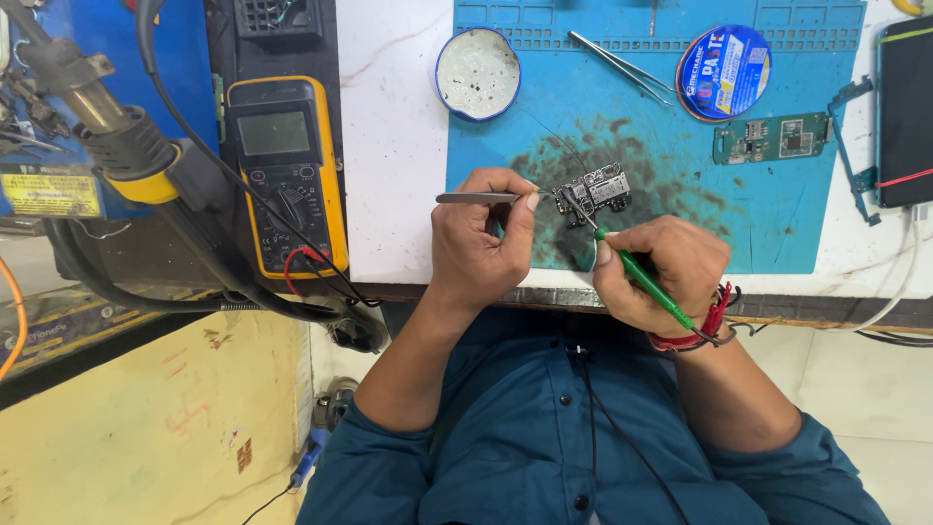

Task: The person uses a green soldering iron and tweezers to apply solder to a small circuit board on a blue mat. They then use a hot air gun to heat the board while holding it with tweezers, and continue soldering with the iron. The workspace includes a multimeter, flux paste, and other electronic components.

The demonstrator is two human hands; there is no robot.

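A small dark circuit board (598, 191) lies on a blue work mat (680, 224), on a sooty patch. My left hand (481, 238) pinches metal tweezers (476, 198) whose tips reach the board's left edge. A green-handled soldering iron (646, 282) sits pen-style in my right hand (666, 272), its tip touching the board's lower left corner. Red thread is wound round my right wrist.
A yellow multimeter (285, 175) with red and black leads stands left of the white table. A hot-air gun (107, 126) hangs at far left. On the mat: a round tin (477, 73), spare tweezers (622, 66), a blue paste tub (725, 71), a green board (773, 138). A phone (906, 107) lies at right.
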